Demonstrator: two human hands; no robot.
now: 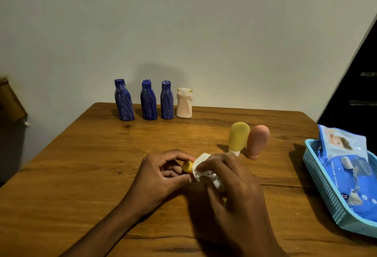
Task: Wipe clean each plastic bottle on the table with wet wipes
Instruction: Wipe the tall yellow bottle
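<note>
Fingers of left hand [161, 173] pinch yellow bottle [187, 166], right hand [228, 177] grips wipe [202, 168]; pack [346, 167] reads "BABY WET WIPES".

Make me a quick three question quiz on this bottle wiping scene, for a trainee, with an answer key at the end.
1. Multiple choice: how many blue bottles stand in the back row? A two, B three, C five.
2. True or false: the wet wipes pack lies flat on the bare table.
3. Fill in: the right hand holds a white ____ against the small yellow bottle that the left hand grips.

Key
1. B; a cream bottle stands beside them.
2. False; it sits in the light blue basket.
3. wipe.
</note>
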